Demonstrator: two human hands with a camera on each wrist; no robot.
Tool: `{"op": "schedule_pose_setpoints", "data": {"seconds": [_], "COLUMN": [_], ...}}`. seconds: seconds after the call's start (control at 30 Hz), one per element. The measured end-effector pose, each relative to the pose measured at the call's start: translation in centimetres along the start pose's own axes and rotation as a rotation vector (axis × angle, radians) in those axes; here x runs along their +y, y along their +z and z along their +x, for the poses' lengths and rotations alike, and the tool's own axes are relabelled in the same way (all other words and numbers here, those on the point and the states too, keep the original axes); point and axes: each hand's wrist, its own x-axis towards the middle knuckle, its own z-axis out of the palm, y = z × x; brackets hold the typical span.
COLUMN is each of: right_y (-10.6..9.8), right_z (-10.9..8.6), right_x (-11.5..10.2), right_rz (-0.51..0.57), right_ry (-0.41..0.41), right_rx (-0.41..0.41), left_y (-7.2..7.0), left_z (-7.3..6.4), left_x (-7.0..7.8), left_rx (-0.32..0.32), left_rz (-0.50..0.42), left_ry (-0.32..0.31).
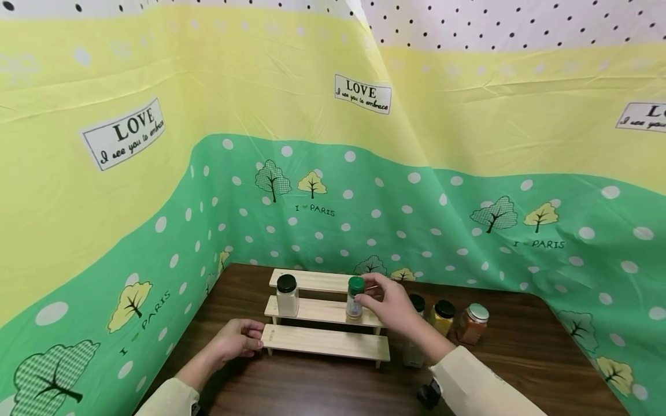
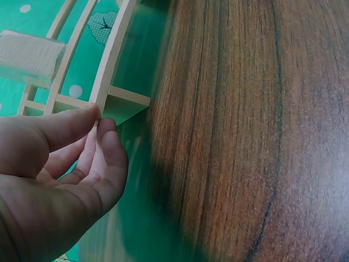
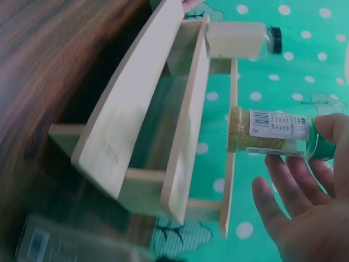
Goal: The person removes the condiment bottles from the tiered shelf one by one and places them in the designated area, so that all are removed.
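A wooden three-step rack (image 1: 325, 342) stands on the table. My left hand (image 1: 236, 345) is at the left end of its lowest step; in the left wrist view, thumb and fingertips (image 2: 107, 124) pinch the board's end. My right hand (image 1: 390, 303) grips a spice jar (image 3: 272, 132) with a green cap (image 1: 356, 284), a barcode label and yellowish grains inside. The jar is upright at the right part of the rack, by the upper steps; whether its base touches a step I cannot tell. A black-capped jar of white contents (image 1: 288, 299) stands on the middle step's left.
Right of the rack stand a black-capped yellow jar (image 1: 442, 316), a silver-lidded reddish jar (image 1: 473, 325) and another black-capped jar (image 1: 414, 353), partly behind my right arm. Patterned cloth (image 1: 312, 231) hangs behind the dark wooden table (image 1: 291, 387).
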Motion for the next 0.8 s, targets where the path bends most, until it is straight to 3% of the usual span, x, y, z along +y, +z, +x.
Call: {"op": "schedule_pose_setpoints", "data": {"seconds": [0.43,0.8], "right_y": [-7.2,-11.4], "right_z": [-3.4,-6.8], "right_x": [2.1,4.8], "right_rz": [-0.079,-0.166], "right_ry": [-0.007,0.031], "right_rx": [0.101,0.187], "left_y": [0.0,0.1], "left_z": [-0.1,0.0], "left_x": [0.0,0.0], "left_rx": [-0.013,0.000], "left_rz": [-0.018,-0.016], "left_ry": [0.008,-0.005]}}
